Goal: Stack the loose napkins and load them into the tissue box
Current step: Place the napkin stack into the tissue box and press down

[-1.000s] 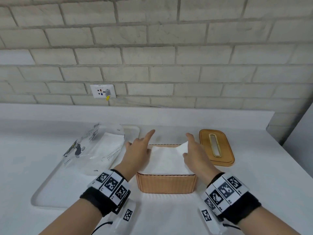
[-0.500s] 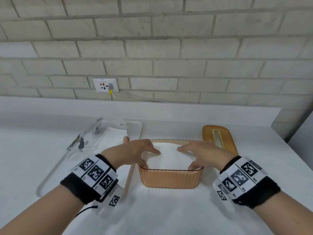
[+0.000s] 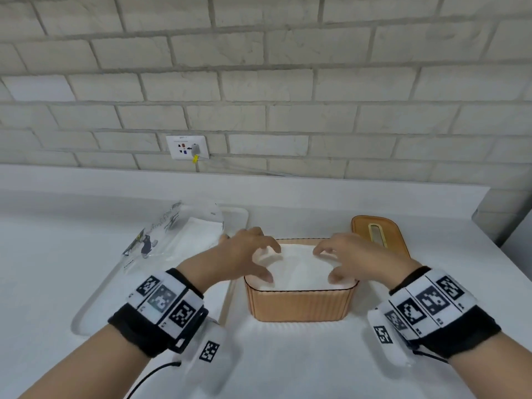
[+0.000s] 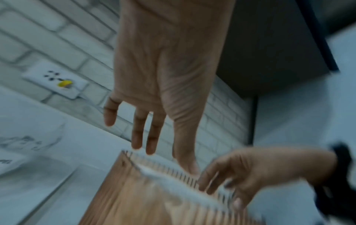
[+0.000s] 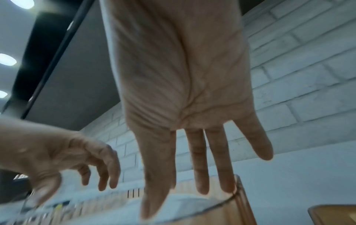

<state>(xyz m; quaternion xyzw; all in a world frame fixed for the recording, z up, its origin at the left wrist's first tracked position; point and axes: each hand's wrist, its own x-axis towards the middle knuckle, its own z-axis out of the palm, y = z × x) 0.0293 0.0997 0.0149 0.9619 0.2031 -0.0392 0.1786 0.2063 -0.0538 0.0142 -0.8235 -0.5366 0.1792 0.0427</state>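
An orange ribbed tissue box [image 3: 299, 305] stands open at the middle of the white counter, with a white napkin stack [image 3: 299, 269] lying inside up to its rim. My left hand [image 3: 260, 262] reaches over the box's left end, fingers spread, fingertips down on the napkins. My right hand [image 3: 331, 262] mirrors it over the right end, thumb at the near edge. Neither hand grips anything. In the left wrist view the left hand [image 4: 154, 144] hangs over the box [image 4: 134, 197]. In the right wrist view the right hand [image 5: 192, 190] touches the napkins [image 5: 183, 204].
The box's orange lid [image 3: 377, 234] with its slot lies flat behind the box on the right. A clear plastic napkin package [image 3: 178, 237] rests on a white tray [image 3: 95, 309] to the left. A brick wall with a socket [image 3: 188, 146] backs the counter.
Both hands have turned inward over the box and spread their fingers on the stack. The napkin corner the right hand held up now lies flat inside the box.
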